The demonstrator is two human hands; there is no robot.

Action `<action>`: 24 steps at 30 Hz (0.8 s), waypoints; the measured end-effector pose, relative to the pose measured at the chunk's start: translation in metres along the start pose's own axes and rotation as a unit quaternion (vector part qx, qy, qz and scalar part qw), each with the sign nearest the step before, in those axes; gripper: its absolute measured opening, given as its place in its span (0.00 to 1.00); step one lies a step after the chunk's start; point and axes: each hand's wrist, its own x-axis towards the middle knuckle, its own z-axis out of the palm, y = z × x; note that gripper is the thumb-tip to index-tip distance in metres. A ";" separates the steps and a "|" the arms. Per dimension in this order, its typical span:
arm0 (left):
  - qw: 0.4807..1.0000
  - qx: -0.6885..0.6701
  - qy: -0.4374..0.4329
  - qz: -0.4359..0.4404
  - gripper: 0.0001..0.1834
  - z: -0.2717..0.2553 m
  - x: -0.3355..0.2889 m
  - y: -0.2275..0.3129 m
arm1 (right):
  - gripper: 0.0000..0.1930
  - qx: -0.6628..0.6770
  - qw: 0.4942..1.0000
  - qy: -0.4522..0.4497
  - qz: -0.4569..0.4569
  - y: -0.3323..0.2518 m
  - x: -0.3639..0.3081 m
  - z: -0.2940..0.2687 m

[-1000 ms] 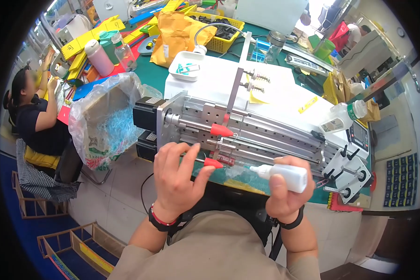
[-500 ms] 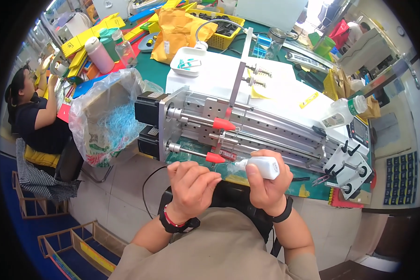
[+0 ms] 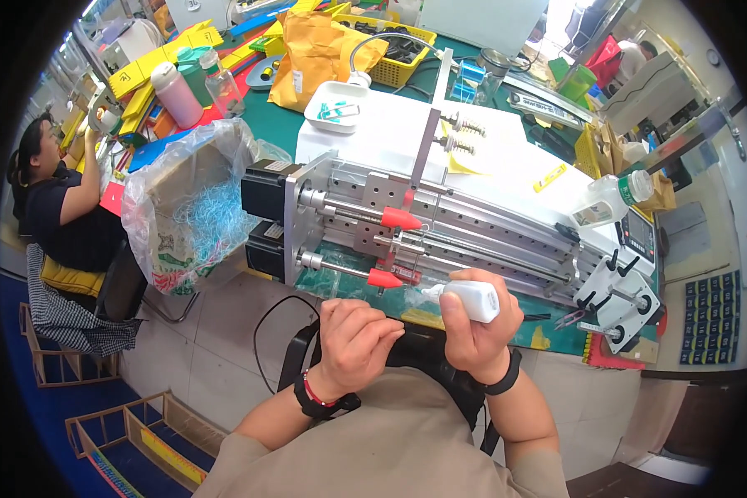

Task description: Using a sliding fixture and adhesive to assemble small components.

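In my right hand (image 3: 479,336) is a small white squeeze bottle (image 3: 475,300), lying nearly level, its nozzle pointing left toward the lower red cone tip (image 3: 383,278) of a metal machine (image 3: 465,236). My left hand (image 3: 353,344) is closed, thumb and forefinger pinched together, just in front of the machine's near edge; whatever the pinch may hold is too small to make out. A second red cone tip (image 3: 400,218) sits on the rod behind. Two black motors (image 3: 266,195) drive the machine's left end.
Left of the machine stands a plastic-lined bin (image 3: 153,220) with blue strands. Behind are a white tray (image 3: 334,108), an orange envelope (image 3: 315,62) and a yellow basket (image 3: 419,37). A clear bottle (image 3: 606,203) and tweezers (image 3: 569,319) lie right. A co-worker (image 3: 66,195) sits at far left.
My left hand has shifted right and slightly down, closer to the right hand. The right hand and its squeeze bottle have barely moved.
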 end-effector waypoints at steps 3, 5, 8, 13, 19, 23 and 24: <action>1.000 -0.003 0.003 0.005 0.10 0.000 0.008 -0.002 | 0.10 -0.018 1.000 0.001 0.003 -0.003 0.007 -0.004; 1.000 -0.018 -0.005 0.003 0.09 0.004 0.015 -0.001 | 0.11 -0.032 0.999 0.006 0.027 -0.003 0.010 -0.014; 0.999 -0.033 0.004 0.022 0.09 0.017 0.018 -0.009 | 0.14 -0.077 0.994 0.070 -0.029 0.002 0.020 -0.048; 1.000 0.007 0.006 0.007 0.06 -0.005 0.022 0.009 | 0.14 -0.072 0.958 0.277 -0.006 -0.024 0.072 -0.132; 0.996 0.066 0.019 0.059 0.11 -0.008 0.021 0.017 | 0.14 -0.278 0.910 0.307 -0.004 -0.007 0.152 -0.203; 0.997 0.054 -0.001 0.059 0.03 -0.014 0.030 0.023 | 0.20 -0.364 0.902 0.226 0.054 0.045 0.155 -0.216; 0.998 0.042 -0.002 0.049 0.04 -0.016 0.033 0.023 | 0.22 -0.373 0.905 0.182 0.098 0.043 0.154 -0.210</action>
